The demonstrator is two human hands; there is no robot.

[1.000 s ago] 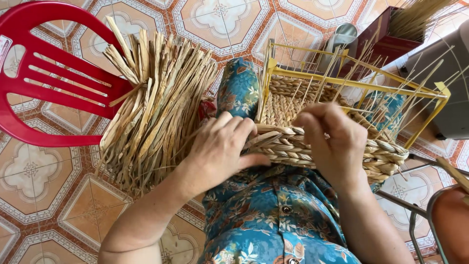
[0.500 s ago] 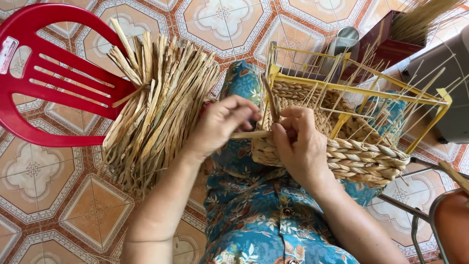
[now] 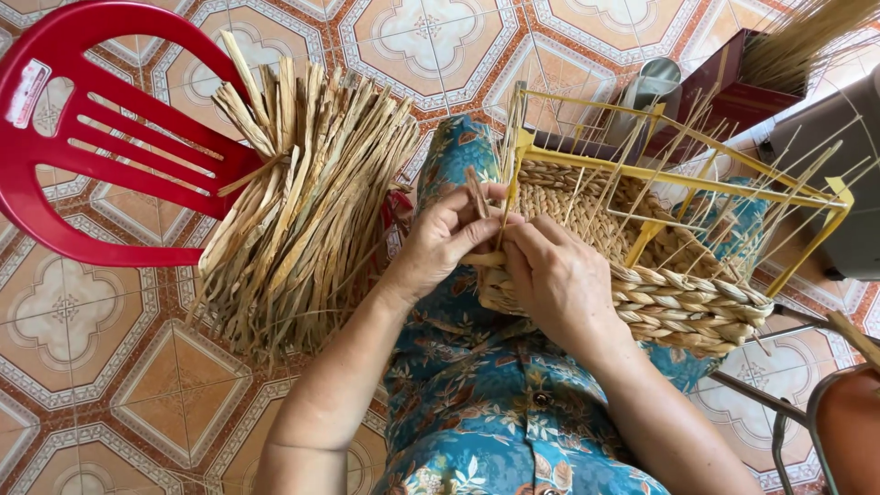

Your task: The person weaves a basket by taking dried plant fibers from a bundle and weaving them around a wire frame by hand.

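Basket point(image 3: 678, 302) of thick braided straw sits inside a yellow wire frame point(image 3: 642, 174). Left hand point(image 3: 440, 243) pinches a flat dry strand point(image 3: 477, 192); right hand point(image 3: 559, 280) presses curled fingers on the rim.

We saw both hands meet at the near corner of a half-woven straw basket point(image 3: 678, 293) on a yellow wire frame point(image 3: 642, 170): the left hand point(image 3: 445, 240) pinched a strand, the right hand point(image 3: 555, 280) pressed the braid. A straw bundle point(image 3: 302, 211) lay on a red chair point(image 3: 101, 147).

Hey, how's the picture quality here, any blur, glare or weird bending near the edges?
Head view: even daylight, soft shadows, no strong glare on the floor tiles. Left hand, right hand and woven basket look sharp. Wide-angle lens bows the red chair and the tile lines near the edges.
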